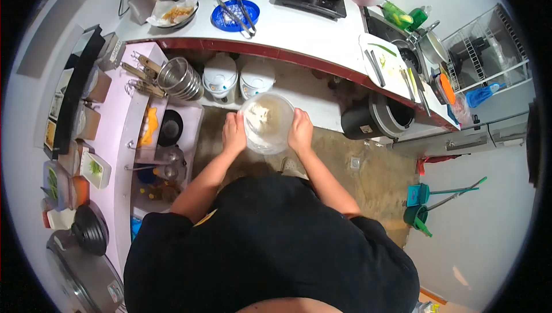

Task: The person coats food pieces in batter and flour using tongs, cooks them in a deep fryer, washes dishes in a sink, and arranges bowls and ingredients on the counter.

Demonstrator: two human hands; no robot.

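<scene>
A round, see-through bowl (276, 118) with white powder inside hangs over the floor in front of my body. My left hand (234, 133) grips its left side and my right hand (301, 133) grips its right side, with the fingers pressed along the wall. White powder lies in a clump on the left part of the bowl and thinly along its lower edge. Beyond the bowl, two white lidded containers (221, 76) stand under the counter.
The white counter (310, 39) ahead bears a blue plate (235, 15) with tongs, a pot on a cooker, and a cutting board (382, 60) with knives. Left is a pink shelf (118, 157) with strainers and tubs. A black bin-like container (368, 118) lies under the counter's right side.
</scene>
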